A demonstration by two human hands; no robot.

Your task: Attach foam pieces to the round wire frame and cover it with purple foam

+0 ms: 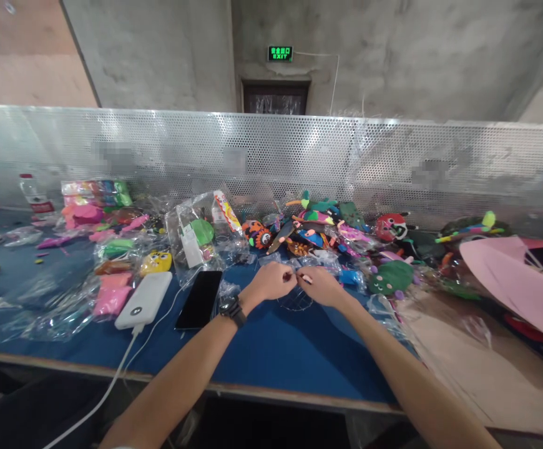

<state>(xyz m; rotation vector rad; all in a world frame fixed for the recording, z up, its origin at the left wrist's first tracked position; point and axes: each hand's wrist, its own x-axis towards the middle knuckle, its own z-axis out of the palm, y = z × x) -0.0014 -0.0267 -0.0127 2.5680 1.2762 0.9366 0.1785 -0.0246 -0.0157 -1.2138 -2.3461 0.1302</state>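
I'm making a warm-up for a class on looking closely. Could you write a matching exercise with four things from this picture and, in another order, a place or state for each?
Column one
1. Watch
2. Phone
3. Power bank
4. Right hand

Column two
A. White, lying left of the phone
B. Curled, next to the left hand
C. Strapped around the left wrist
D. Lying flat on the blue tabletop, its screen dark

Right pairs: 1-C, 2-D, 3-A, 4-B
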